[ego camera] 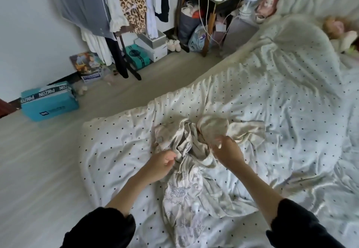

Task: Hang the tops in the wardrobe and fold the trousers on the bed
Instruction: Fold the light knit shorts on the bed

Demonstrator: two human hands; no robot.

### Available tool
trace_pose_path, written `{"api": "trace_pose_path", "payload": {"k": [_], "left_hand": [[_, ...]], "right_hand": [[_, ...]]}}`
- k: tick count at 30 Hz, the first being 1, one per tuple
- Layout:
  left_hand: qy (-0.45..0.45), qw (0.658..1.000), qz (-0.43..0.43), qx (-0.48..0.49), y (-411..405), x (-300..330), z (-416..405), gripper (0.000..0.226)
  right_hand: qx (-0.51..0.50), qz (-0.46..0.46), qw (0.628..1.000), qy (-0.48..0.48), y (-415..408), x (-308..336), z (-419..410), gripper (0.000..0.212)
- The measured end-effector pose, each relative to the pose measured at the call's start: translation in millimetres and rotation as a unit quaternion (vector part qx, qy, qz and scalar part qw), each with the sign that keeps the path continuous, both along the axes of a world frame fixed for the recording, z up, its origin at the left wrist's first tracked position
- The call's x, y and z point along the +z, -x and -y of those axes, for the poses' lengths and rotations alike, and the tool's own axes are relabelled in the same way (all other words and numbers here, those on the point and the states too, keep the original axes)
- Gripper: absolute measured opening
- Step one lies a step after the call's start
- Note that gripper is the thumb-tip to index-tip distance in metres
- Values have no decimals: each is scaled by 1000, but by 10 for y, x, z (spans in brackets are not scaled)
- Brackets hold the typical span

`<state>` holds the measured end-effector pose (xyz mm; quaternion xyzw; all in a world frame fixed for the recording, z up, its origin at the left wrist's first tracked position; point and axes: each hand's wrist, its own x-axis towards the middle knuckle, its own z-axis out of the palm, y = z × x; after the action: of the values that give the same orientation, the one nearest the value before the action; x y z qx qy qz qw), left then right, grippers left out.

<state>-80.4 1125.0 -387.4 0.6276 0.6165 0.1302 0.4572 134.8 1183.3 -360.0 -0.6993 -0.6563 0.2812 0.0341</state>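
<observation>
A crumpled cream garment with a grey floral print (186, 185) lies in a heap on the dotted white bed cover (281, 112). My left hand (163, 162) pinches a fold of the garment at its left side. My right hand (225, 148) hovers over the top of the heap with fingers curled down toward the cloth; whether it holds any fabric is unclear through the blur. A paler cream piece (246, 129) spreads to the right of the heap. The clothes rack (124, 5) with hanging tops stands at the far wall.
Boxes (48, 102) and shoe boxes (153, 44) sit on the floor under and beside the rack. A cluttered dark side table (211, 1) with cables stands by the bed's head. Soft toys (340, 32) lie near the pillow.
</observation>
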Motion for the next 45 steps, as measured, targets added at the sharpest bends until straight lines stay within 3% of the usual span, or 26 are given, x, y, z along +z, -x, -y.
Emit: {"api": "trace_pose_path", "payload": {"k": [5, 7, 10, 13, 15, 17, 20, 23, 25, 27, 29, 31, 34, 36, 38, 41, 45], "left_hand": [[18, 998, 0, -64, -209, -484, -402, 32], [15, 996, 3, -83, -337, -607, -513, 33], [-22, 996, 12, -82, -565, -727, -712, 38], [-43, 993, 18, -108, -786, -745, -858, 58], [-12, 984, -17, -174, -954, -722, -910, 79], [-2, 964, -100, -248, -1156, -663, -945, 91], [-16, 933, -208, -292, -1400, -601, -915, 69], [-46, 947, -191, -253, -1587, -518, -797, 46], [-165, 953, -153, -201, -1623, -425, -720, 35], [-280, 943, -107, -142, -1643, -333, -649, 26], [-317, 933, -122, -121, -1631, -331, -640, 35], [-244, 945, -175, -131, -1597, -408, -663, 53], [-99, 960, -216, -146, -1544, -558, -647, 72], [-78, 958, -229, -157, -1542, -679, -623, 70], [-56, 963, -234, -124, -1580, -753, -653, 54], [2, 995, -98, 4, -1643, -725, -820, 17], [-36, 995, -8, 93, -1487, -587, -1199, 18]], "right_hand": [[-70, 78, 990, 96, -202, -646, -233, 65], [-111, 65, 986, 108, -258, -820, -251, 51], [-176, 9, 982, 63, -423, -868, -345, 11], [-255, -132, 958, 16, -631, -648, -404, 10], [-294, -204, 933, -27, -798, -395, -410, 13], [-309, -220, 923, -64, -995, -91, -403, 15], [-306, -206, 922, -117, -1273, 280, -382, 13], [-340, -130, 915, -173, -1653, 525, -200, 14], [-380, -99, 902, -180, -1867, 546, -68, 17], [-403, -101, 898, -141, -2024, 487, 71, 19], [-410, -138, 898, -77, -2080, 360, 188, 37], [-381, -141, 913, -36, -2046, 203, 304, 51], [-320, -112, 941, 16, -1890, -78, 483, 52], [-283, -119, 950, 62, -1744, -260, 601, 47], [-255, -124, 955, 86, -1607, -386, 687, 42], [-215, -103, 965, 108, -1417, -536, 711, 37], [-217, -84, 964, 129, -1092, -764, 581, 46]]}}
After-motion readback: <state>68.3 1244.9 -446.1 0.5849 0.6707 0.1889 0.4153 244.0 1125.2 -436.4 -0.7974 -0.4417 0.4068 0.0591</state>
